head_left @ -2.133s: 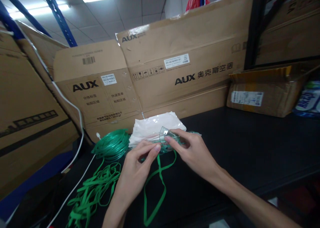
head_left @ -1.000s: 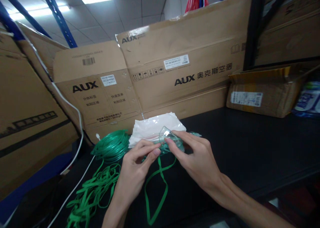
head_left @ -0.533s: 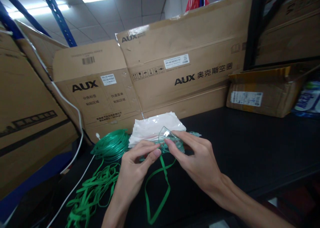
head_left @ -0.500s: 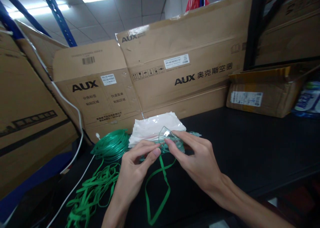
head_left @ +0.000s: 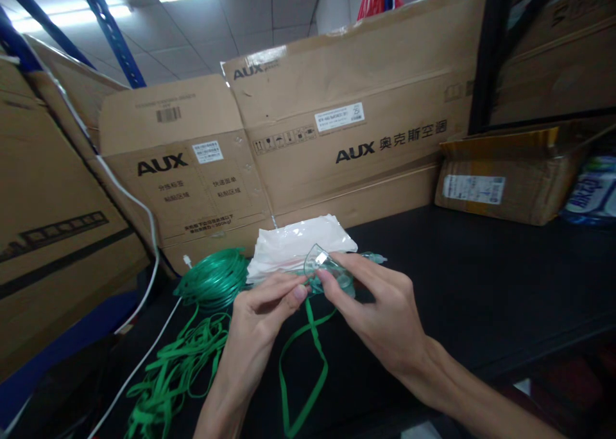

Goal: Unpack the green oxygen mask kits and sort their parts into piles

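Observation:
My right hand [head_left: 380,304] holds a clear, greenish oxygen mask [head_left: 316,258] between thumb and fingers, with the mask's rim turned up. Close against its left side, my left hand [head_left: 264,310] has thumb and index finger pinched together on the green elastic strap [head_left: 315,339] where it meets the mask. The exact spot between those fingertips is partly hidden. From there the strap hangs in a long loop onto the black table. Behind the mask lie white plastic packets [head_left: 301,240].
Coiled green tubing [head_left: 214,275] sits left of the packets. A tangled heap of green straps [head_left: 178,368] lies in front of it. A white cable [head_left: 139,368] crosses the left side. Cardboard panels [head_left: 351,137] stand behind; an open carton [head_left: 510,182] and blue-labelled container [head_left: 591,189] are at right.
Almost nothing differs. Both hands stay at the mask with the same pinch, and the view has shifted very slightly.

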{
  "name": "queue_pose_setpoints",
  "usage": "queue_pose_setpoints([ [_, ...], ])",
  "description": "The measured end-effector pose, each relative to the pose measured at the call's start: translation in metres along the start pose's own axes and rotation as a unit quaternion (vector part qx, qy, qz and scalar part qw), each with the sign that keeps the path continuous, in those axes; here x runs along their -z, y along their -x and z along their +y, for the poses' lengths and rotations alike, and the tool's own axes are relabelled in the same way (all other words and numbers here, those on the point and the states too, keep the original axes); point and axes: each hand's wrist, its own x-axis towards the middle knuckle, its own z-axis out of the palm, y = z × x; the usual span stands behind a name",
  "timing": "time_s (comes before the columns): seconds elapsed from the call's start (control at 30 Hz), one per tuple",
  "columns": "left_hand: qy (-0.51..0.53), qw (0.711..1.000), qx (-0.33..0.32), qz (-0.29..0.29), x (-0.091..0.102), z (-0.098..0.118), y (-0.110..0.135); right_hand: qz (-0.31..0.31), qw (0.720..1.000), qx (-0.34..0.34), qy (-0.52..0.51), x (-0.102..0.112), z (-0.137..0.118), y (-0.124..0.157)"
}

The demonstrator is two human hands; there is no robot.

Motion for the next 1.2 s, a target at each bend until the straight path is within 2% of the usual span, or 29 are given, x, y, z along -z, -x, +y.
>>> queue_pose_setpoints([
  [0.27,0.024,0.996,0.052,0.066,0.001,-0.004,0.002,0.008,1.000,-0.019,-0.003,0.000,0.000,0.001],
  [0.53,0.020,0.996,0.058,0.068,-0.001,0.004,0.000,-0.011,0.998,-0.046,-0.036,0.000,0.001,0.001],
  [0.63,-0.014,0.998,0.030,0.061,0.000,0.004,-0.001,-0.023,0.996,-0.066,-0.056,0.001,0.002,0.000],
  [0.7,-0.037,0.998,-0.003,0.054,0.001,0.003,-0.002,-0.047,0.990,-0.105,-0.079,0.001,0.002,0.000],
  [0.8,-0.059,0.996,-0.050,0.048,0.000,0.003,-0.003,-0.123,0.958,-0.206,-0.155,0.002,0.002,-0.001],
  [0.87,-0.082,0.993,-0.076,0.046,-0.001,0.002,-0.002,-0.166,0.915,-0.283,-0.237,0.002,0.002,-0.002],
  [0.97,-0.134,0.985,-0.089,0.063,-0.003,0.000,0.000,-0.189,0.852,-0.367,-0.323,0.002,0.003,-0.004],
  [1.03,-0.168,0.980,-0.088,0.065,-0.003,-0.001,0.002,-0.194,0.827,-0.399,-0.344,0.002,0.004,-0.006],
  [1.1,-0.196,0.975,-0.099,0.041,-0.003,-0.001,0.003,-0.201,0.809,-0.415,-0.364,0.002,0.005,-0.008],
  [1.2,-0.212,0.970,-0.117,-0.001,-0.002,-0.001,0.003,-0.230,0.799,-0.414,-0.371,0.002,0.007,-0.010],
])
